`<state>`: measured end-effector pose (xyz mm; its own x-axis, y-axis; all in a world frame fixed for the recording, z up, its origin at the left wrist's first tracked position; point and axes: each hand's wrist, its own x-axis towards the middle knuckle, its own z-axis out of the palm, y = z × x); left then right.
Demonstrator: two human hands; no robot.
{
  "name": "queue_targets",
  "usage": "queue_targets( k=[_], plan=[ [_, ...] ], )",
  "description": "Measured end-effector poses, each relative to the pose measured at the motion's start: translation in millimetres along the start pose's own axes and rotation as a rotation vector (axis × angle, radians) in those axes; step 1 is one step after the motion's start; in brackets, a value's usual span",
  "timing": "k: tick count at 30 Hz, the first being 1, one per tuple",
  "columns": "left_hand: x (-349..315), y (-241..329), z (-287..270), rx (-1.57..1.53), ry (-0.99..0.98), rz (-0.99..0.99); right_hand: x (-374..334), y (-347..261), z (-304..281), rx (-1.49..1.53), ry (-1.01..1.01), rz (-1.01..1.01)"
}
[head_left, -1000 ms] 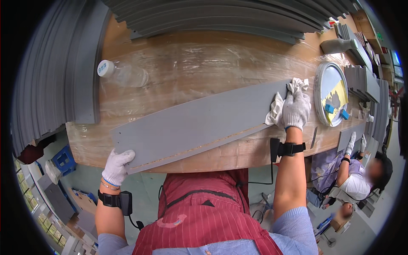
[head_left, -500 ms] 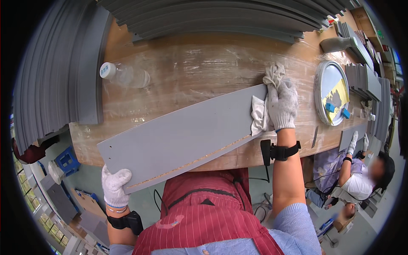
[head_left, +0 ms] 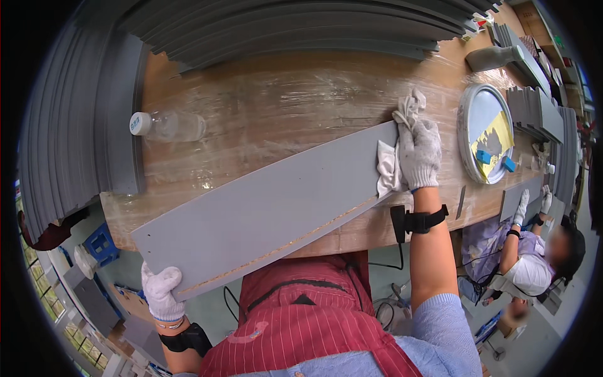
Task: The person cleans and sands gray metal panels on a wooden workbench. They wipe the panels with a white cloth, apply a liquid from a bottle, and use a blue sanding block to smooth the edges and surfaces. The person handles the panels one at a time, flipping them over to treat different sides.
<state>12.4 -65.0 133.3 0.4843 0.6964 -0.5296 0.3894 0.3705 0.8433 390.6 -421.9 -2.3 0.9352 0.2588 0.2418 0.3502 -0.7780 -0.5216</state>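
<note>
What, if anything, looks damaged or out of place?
The capped clear bottle lies on its side instead of standing. The gray board has a rough tan strip along its near edge, unlike its gray face; whether it's damage, I can't tell.

Panel (head_left: 276, 207) smooth, matt; rag (head_left: 387, 169) soft cloth; bottle (head_left: 179, 126) clear plastic.

1 fisheye view looks steeply down from head height. It faces past a red pinstriped cloth apron (head_left: 308, 330) onto a near, broad, brown film-covered table (head_left: 264, 119).

Noted clear plastic btl (head_left: 181, 126) w/ white cap (head_left: 141, 124), on its side; round pale-grey rimmed lid (head_left: 480, 108), R; blue plastic stool (head_left: 100, 246), L.
</note>
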Motion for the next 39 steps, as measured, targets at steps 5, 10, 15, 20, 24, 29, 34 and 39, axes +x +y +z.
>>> queue_targets(
  k=[5, 10, 15, 20, 24, 29, 34, 39],
  plan=[
    [-3.1, 15.2, 13.1, -0.043, -0.036, 0.010, -11.6, -59.9, 2.5, -0.101, -0.111, 0.026],
    [-16.7, 24.6, 18.4, -0.032, 0.086, 0.061, -36.4, -157.6, -21.7, 0.310, -0.284, -0.394],
    [-30.7, 30.1, 21.2, -0.043, 0.097, 0.077, -1.6, -67.1, -17.9, 0.415, -0.341, 0.220],
    [-42.8, 41.3, 21.1, 0.006, 0.123, 0.110, 9.6, -111.6, -37.3, 0.329, -0.389, -0.088],
    [-50.3, 40.2, 12.7, 0.064, 0.147, 0.159, 23.0, -100.8, -42.0, 0.263, -0.402, -0.029],
    [-55.4, 44.7, 19.0, 0.042, 0.157, 0.201, 22.8, -108.0, -46.6, 0.278, -0.373, -0.108],
    [-55.1, 48.0, 26.3, 0.011, 0.171, 0.194, 23.7, -119.4, -51.7, 0.241, -0.386, -0.107],
    [-55.9, 50.4, 25.4, 0.088, 0.145, 0.162, 24.4, -107.8, -46.5, 0.199, -0.425, -0.040]
  ],
)
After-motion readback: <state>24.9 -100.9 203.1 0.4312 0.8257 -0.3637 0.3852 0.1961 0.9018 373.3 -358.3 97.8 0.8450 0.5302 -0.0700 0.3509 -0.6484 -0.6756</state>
